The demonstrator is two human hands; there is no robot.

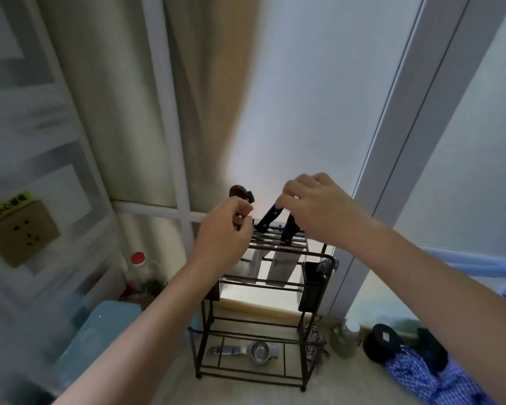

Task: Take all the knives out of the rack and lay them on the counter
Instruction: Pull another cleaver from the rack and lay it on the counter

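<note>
Up at the top of the dark wire rack (pixel 316 283) stand the knives, handles up and blades down through the slots. Two black-handled knives (pixel 270 219) lean with their handles tipped up and toward the right, and their broad steel blades (pixel 281 266) hang visible between the rack's bars. A brown wooden handle (pixel 237 190) rises at the left end.

The right hand (pixel 319 209) sits directly over the black handles, its fingertips (pixel 282 201) curled down and pinching the top of the nearer one. The left hand (pixel 226 229) is at the wooden handle, fingers bunched around its lower part; how firmly it grips I cannot tell through the blur. Each hand is closest to its own knife, so neither need cross.

Since the handles slant, the draw probably wants to follow that slant, up and slightly right, so the blades clear the bars. Above the rack the space is open. A wall stands just behind, and a black utensil cup (pixel 313 290) hangs at the rack's right side. The counter (pixel 164 381) in front looks free for laying them flat.
</note>
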